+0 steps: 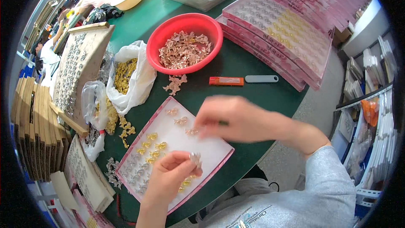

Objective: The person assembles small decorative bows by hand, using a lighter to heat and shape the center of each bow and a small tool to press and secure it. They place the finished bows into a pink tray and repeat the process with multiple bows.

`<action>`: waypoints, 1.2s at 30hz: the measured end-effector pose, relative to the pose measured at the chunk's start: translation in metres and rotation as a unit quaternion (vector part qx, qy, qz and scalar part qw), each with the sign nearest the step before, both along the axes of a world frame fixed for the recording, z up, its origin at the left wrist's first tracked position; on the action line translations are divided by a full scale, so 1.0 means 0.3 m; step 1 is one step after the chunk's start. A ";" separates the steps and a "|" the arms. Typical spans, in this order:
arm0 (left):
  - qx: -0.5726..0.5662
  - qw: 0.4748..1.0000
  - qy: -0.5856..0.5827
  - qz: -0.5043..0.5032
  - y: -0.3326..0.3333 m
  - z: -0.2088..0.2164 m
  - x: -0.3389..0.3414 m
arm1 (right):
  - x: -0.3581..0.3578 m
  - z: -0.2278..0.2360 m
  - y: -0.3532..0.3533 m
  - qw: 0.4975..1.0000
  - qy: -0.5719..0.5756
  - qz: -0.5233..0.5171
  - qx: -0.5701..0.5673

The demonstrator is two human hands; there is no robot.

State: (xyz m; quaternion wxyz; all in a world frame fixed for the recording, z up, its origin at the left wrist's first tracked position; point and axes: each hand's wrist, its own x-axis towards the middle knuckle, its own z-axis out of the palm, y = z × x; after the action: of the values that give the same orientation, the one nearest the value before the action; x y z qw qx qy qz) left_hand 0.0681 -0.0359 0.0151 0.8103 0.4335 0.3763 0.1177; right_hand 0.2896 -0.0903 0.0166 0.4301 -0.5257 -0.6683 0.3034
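At the lower center of the frame, a small shiny metallic piece (195, 158) is pinched between the thumb and fingers of the left hand (172, 170), held above a shallow tray (211, 152). Of the two hands, the right hand (225, 116) is blurred; its fingers are curled narrowly toward the thumb over the tray's upper right part, beside the rose-gold pieces (181, 120), and whether anything is gripped there cannot be told.

The smooth white tray is edged in pink and set slantwise on the dark green desk (242, 61). Across its surface, glossy, curled gold pieces (160, 145) are laid out near the middle, and silver pieces (142, 173) are grouped toward the lower left.

At the upper center, a round red plastic bowl (214, 36) is filled with a crinkled heap of flat, rose-coloured foil-like pieces (185, 52). To its left, gold shapes are held in a crumpled white plastic bag (141, 78). Right of center, an orange tube (226, 81) is placed just beside a slim, pale grey handle (261, 79). At the upper right, pink-edged trays (274, 33) filled with rows of silver and gold pieces are stacked.
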 end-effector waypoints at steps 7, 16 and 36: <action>-0.044 0.993 -0.087 0.073 0.004 0.038 0.109 | 0.192 -0.137 0.014 0.895 -0.373 -0.241 0.047; 0.031 0.989 -0.089 0.117 0.019 0.016 0.176 | 0.102 -0.084 -0.074 0.984 -0.027 -0.177 0.019; 0.115 0.979 -0.137 0.100 0.007 0.005 0.234 | 0.050 -0.027 -0.128 0.923 0.357 -0.006 -0.142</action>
State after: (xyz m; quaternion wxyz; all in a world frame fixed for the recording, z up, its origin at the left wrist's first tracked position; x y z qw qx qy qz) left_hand 0.1382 -0.0338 0.0166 0.7831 0.4636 0.2872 0.2989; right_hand 0.3045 -0.1286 0.0084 0.5628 -0.4418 -0.4172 0.5604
